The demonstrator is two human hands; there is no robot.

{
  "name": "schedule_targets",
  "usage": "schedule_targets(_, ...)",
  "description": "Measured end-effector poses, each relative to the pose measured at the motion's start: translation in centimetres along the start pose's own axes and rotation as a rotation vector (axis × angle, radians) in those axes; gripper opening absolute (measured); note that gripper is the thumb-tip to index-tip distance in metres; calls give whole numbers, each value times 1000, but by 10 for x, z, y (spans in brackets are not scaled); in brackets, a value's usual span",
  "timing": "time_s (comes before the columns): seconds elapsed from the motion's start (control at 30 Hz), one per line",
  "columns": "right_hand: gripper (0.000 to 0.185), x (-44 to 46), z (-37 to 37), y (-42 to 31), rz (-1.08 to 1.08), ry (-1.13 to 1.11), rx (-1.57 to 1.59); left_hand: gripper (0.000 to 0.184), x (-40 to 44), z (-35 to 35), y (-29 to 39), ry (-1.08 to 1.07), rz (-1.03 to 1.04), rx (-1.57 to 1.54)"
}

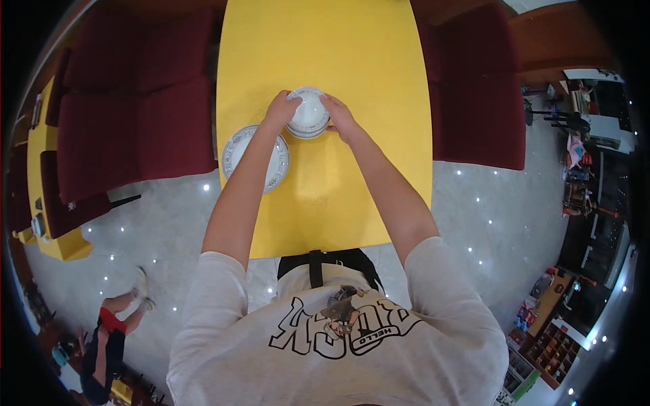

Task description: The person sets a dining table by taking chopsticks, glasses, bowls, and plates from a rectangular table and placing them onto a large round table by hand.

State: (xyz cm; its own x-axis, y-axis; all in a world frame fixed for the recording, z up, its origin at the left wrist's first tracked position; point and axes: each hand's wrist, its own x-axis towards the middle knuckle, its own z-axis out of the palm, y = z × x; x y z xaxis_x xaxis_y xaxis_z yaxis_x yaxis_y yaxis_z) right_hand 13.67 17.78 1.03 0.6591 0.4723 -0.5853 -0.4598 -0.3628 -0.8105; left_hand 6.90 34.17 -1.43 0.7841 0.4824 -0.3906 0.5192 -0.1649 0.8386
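While both arms stretch out over the yellow table [325,40], we see the left hand [281,111] and the right hand [342,120] curved around opposite sides of a stack of bowls [309,111], each thumb up at the rim, so the stack is gripped between them. We cannot tell whether its base touches the tabletop. Just beside it, toward the left and closer to the body, we find a patterned-rim plate [235,149]; the left forearm passes above this and blocks our view of its middle.

Around the table, we have a maroon bench [135,128] close along the left side and another dark-red seat [477,115] along the right, both flanking the tabletop. Farther left we make out a second yellow table [66,245]. Down at the lower left, well apart from the bowls, we notice another person [114,342] with bent legs and pale shoes. At the lower right, beyond the shiny grey floor [467,203], we see a compartmented shelf [556,352].
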Motion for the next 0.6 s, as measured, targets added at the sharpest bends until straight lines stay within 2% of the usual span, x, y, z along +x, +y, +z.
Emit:
schedule_targets(0.03,53,-5,1,-3,129,-38,86,52,4,-1,-1,-150,-89,-117)
schedule_targets(0.13,49,-6,4,1,189,-104,259,48,3,4,-6,-188,-126,-250)
schedule_targets(0.23,46,-10,4,10,160,-85,314,48,8,18,-10,-119,-67,-64)
schedule_targets(0.43,45,-52,-19,31,184,25,318,48,-14,59,-21,-196,15,103)
schedule_targets(0.6,48,-128,-49,74,223,177,324,46,-79,109,-25,-390,78,127)
